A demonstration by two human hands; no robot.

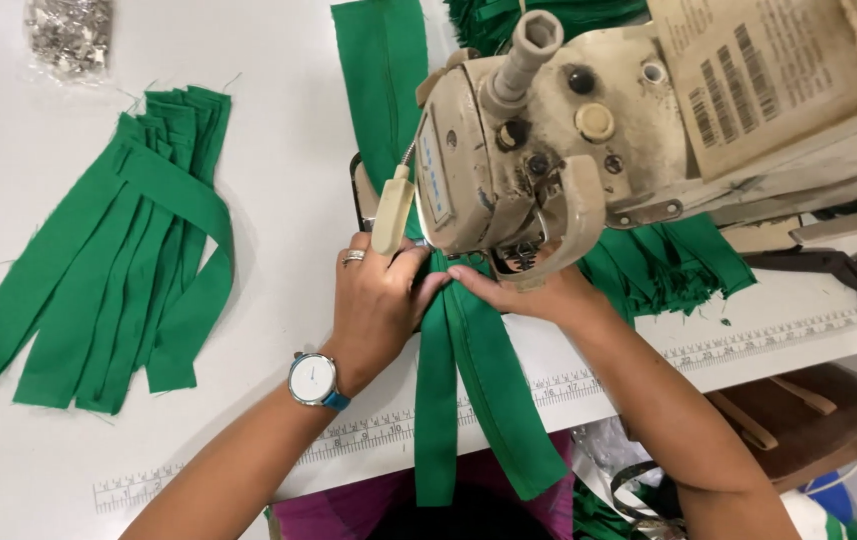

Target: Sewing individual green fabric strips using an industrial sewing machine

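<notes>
**Both hands press green strips under the sewing machine head**

The left hand (377, 300), wearing a ring and a blue-strapped wristwatch (315, 381), lies flat with its fingers together on the long green fabric strips (469, 370), pinning them to the white work table (289, 190) just in front of the worn cream-coloured industrial sewing machine head (539, 130). The right hand (519, 290) rests on the same strips from the other side, its fingers stretched forward under the machine; how far they curl there is hidden, so I cannot tell whether they grip the cloth. The strips run from beneath the machine toward the person and hang over the table's near edge, across the printed measuring tape (389, 430). To the left lies a fanned stack of cut green fabric pieces (119, 270). Black-handled scissors (849, 268) sit at the right edge, and a clear bag of small metal parts (69, 35) lies at the far left corner.
</notes>
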